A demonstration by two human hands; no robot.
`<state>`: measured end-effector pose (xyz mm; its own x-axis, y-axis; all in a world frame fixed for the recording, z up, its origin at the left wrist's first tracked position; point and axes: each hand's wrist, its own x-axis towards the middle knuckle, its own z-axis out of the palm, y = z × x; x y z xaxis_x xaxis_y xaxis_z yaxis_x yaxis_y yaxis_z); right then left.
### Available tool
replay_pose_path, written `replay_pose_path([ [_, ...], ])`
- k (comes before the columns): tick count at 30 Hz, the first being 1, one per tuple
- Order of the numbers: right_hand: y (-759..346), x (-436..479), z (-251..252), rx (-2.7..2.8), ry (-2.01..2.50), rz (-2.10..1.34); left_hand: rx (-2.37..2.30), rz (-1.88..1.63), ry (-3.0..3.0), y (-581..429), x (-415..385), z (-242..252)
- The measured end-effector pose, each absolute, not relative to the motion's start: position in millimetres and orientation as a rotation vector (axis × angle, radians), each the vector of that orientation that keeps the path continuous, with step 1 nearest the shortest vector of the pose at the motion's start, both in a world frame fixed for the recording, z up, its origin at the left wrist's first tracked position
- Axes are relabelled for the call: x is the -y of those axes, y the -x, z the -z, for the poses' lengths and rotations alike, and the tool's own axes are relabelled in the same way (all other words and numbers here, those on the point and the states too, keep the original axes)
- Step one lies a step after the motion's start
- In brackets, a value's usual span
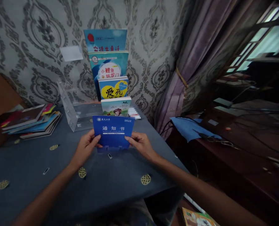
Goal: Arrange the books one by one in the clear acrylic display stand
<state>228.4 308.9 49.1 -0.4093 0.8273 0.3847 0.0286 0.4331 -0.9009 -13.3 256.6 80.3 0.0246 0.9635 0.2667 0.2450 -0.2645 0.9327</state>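
A dark blue booklet [113, 133] with white lettering stands upright at the front of a stepped row of books. My left hand [87, 142] pinches its left edge, thumb on the front cover. On its right edge my right hand [140, 142] grips it the same way. Directly behind it stand a pale green book [116, 107], a blue book with a yellow heart [113, 89], a teal book [109, 66] and a taller blue book [106, 39]. A clear plastic rack [70, 108] reaches out to the left of these books; its lower front edge shows below the booklet.
A loose stack of books [36, 121] lies on the dark tablecloth [59, 157] at the left. Behind are the patterned wall and a tied purple curtain [177, 78]. At right, a brown desk [224, 163] holds a blue cloth [188, 127], scissors and cables.
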Motion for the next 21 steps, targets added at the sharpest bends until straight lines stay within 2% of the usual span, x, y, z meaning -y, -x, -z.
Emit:
replay_pose_path([
  [6,-223.6,-322.5,-40.2,1.793,0.731,-1.134,-1.335,-1.179,-1.665,30.2,-268.5,-38.7],
  [10,-221.8,-341.7,-36.8,1.882,0.728,-1.127,-1.378,-1.105,-1.776,38.0,-281.1,-32.8],
  [15,-222.0,-389.6,-50.6,1.932,0.764,-0.925,-1.524,-1.100,-1.969,35.4,-324.1,-52.6],
  [21,-216.4,-448.3,-88.4,1.794,0.831,-0.628,-1.715,-1.297,-2.054,27.0,-385.4,-95.7],
])
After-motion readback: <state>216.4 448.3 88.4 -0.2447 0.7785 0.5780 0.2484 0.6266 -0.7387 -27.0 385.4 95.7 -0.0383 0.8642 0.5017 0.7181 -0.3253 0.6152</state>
